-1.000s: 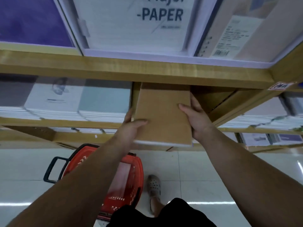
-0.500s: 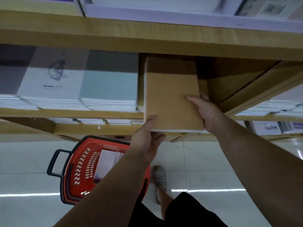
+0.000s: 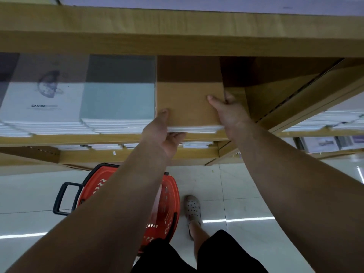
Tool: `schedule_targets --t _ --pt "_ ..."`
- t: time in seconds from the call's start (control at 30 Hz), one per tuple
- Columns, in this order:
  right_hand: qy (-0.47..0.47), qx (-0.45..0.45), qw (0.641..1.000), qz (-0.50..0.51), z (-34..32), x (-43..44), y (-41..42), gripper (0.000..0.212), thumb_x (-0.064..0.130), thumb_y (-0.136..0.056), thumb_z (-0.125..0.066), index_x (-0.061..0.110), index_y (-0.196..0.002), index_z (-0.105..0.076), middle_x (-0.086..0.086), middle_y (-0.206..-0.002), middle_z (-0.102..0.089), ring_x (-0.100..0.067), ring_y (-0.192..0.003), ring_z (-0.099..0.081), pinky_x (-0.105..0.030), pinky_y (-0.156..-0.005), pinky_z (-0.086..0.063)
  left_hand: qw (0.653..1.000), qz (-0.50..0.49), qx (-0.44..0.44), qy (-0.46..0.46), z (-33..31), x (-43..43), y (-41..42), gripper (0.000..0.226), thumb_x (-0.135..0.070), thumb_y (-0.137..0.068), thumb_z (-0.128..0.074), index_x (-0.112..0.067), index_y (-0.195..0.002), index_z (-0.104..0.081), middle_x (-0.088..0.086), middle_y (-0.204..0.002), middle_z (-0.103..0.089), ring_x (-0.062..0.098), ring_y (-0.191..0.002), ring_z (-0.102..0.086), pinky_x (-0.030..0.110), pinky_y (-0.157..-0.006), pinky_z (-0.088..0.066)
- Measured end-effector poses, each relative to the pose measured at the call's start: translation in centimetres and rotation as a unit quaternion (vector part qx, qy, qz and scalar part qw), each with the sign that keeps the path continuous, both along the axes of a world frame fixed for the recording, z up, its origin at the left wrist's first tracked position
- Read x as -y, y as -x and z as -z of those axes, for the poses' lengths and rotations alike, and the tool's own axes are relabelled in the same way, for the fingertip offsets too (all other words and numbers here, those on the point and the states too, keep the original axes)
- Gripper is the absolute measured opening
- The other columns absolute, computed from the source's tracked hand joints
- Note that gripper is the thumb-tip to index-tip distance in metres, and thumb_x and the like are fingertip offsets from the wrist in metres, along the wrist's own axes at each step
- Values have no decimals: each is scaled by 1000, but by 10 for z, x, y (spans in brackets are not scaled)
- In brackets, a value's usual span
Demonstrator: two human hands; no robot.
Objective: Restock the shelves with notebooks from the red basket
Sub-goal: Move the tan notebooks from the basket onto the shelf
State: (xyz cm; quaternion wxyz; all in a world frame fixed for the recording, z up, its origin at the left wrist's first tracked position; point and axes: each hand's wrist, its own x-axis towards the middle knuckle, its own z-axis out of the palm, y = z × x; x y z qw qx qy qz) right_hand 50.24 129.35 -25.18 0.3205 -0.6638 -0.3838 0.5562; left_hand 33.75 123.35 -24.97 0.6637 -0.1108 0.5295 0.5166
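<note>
Fingers (image 3: 178,135) of the left hand (image 3: 160,133) curl under the front edge of the brown notebooks (image 3: 189,103), thumb on the cover; right hand (image 3: 231,115) pinches their right edge; both arms reach forward; the plain stack lies on the shelf (image 3: 59,139), beside teal notebooks (image 3: 118,103).

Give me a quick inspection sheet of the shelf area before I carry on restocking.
Surface: wooden shelf, notebook stacks side by side.
Job's things: brown notebook stack sits in the slot right of the teal notebooks; red basket on the floor, contents mostly hidden by the left arm.
Clutter: nothing seen.
Grippers: left hand grips the brown stack's front edge, thumb on top; right hand holds its right side.
Cables: nothing seen.
Surroundings: white notebooks further left, tiled floor, a perforated shoe beside the basket.
</note>
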Motion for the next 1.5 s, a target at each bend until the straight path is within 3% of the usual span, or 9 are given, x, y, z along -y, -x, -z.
schedule_targets --t 0.37,0.57,0.77,0.9,1.0,1.07,1.2,1.3,1.5 --pt "-4 -50 994 100 22 51 3 85 45 -84 -73 29 -160 -38 3 -140 -66 -22 -130 -60 -51 -117 -43 992 -36 112 -39 10 10 -8 67 -44 -98 -60 -1 -148 -46 28 -144 -53 47 -131 -54 56 -118 -37" --pt "-28 -14 994 108 20 31 23 42 26 -106 -58 22 -148 -53 4 -124 -66 -19 -114 -61 -34 -97 -45 976 -71 187 -91 -12 -17 7 64 -54 -89 -59 -12 -137 -56 24 -124 -71 48 -115 -66 64 -107 -43" --pt "-44 -7 998 38 16 32 10 39 31 -107 -56 30 -146 -54 9 -125 -68 -11 -114 -62 -31 -98 -47 982 -44 165 -82 -9 3 6 80 -50 -90 -56 -5 -154 -39 30 -147 -52 49 -136 -50 55 -118 -35" --pt "-31 -45 996 67 14 40 3 52 36 -106 -59 38 -155 -43 6 -144 -61 -17 -131 -55 -47 -118 -40 993 105 -42 -22 -2 35 7 83 -51 -99 -53 0 -159 -26 24 -155 -43 38 -141 -47 47 -120 -36" --pt "-44 -35 997 58 16 45 3 56 35 -106 -57 43 -158 -37 11 -148 -57 -16 -136 -52 -48 -121 -38 902 182 -392 -8 3 49 14 40 -35 -94 -67 -14 -129 -64 4 -104 -74 26 -98 -72 48 -97 -57" --pt "-49 -11 998 46 16 40 3 55 32 -109 -52 43 -160 -35 13 -148 -55 -14 -134 -51 -47 -121 -39 808 202 -547 -83 0 50 23 36 -31 -92 -71 -25 -126 -62 1 -109 -71 18 -90 -69 39 -87 -58" --pt "-59 16 998 23 15 24 6 51 30 -112 -44 48 -158 -34 8 -150 -56 -19 -135 -53 -50 -118 -43 652 318 -668 -169 -6 22 40 76 -35 -88 -77 -20 -154 -41 8 -145 -55 26 -131 -52 40 -109 -44" --pt "-63 27 997 17 13 20 7 51 29 -113 -42 46 -160 -33 7 -150 -55 -17 -134 -53 -46 -118 -43 563 391 -702 -194 -2 1 43 73 -38 -89 -75 -13 -151 -45 12 -132 -66 34 -123 -58 44 -109 -47" --pt "-87 86 992 -15 13 20 7 55 25 -112 -43 43 -162 -30 6 -154 -50 -13 -131 -49 -32 -112 -40 753 297 -562 -171 -8 -12 32 50 -34 -95 -56 -24 -144 -55 3 -124 -66 28 -106 -65 36 -89 -55"
